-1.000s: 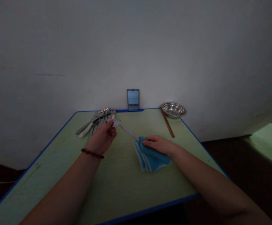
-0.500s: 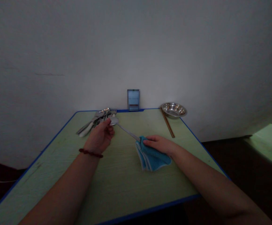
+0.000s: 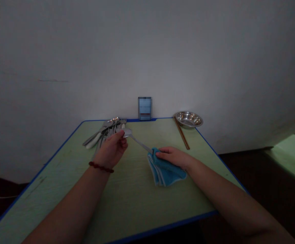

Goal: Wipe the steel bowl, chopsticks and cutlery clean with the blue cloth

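My left hand [image 3: 113, 149], with a dark bead bracelet at the wrist, pinches the bowl end of a metal spoon [image 3: 134, 140]. The spoon's handle runs down to the right into a folded blue cloth [image 3: 165, 169]. My right hand [image 3: 174, 156] is closed on that cloth, wrapping it round the handle's end just above the green table [image 3: 127, 200]. Behind my left hand lies a pile of several metal spoons and forks [image 3: 104, 131].
A steel bowl [image 3: 188, 119] sits at the table's far right corner, with brown chopsticks [image 3: 181, 133] lying beside it. A small blurred blue object [image 3: 144, 108] leans against the white wall at the back edge. Another green surface [image 3: 291, 154] shows at right.
My left hand drew the spoon slightly left and back toward the pile, then returned right. The cloth and right hand stayed nearly in place around the handle.
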Available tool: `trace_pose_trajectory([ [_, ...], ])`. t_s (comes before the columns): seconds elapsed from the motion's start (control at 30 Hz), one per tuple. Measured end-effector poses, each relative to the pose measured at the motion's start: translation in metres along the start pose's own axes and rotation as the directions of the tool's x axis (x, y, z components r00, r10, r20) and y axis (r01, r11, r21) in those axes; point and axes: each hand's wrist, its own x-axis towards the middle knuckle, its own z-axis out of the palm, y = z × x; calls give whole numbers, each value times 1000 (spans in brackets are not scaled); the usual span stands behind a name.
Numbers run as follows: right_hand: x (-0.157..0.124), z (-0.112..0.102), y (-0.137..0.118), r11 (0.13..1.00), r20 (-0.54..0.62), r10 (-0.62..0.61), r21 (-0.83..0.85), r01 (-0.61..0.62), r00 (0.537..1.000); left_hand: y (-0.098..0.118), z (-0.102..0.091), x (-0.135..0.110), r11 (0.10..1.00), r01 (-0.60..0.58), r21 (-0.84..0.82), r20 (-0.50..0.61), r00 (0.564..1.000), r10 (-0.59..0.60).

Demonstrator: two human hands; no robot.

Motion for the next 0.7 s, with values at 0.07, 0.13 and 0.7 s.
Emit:
trace_pose_trajectory([
  [0.07,0,1,0,1000,2,9,11,-9,1000,-2,1,0,1000,8,1,13,1000,-8],
  [0.13,0,1,-1,1000,3,11,11,-11,1000,-4,1,-1,1000,20,7,32,999,-20],
  [0.7,-1,6,-4,1000,-16,17,3,-17,1000,-5,3,-1,999,42,2,-4,999,-42],
])
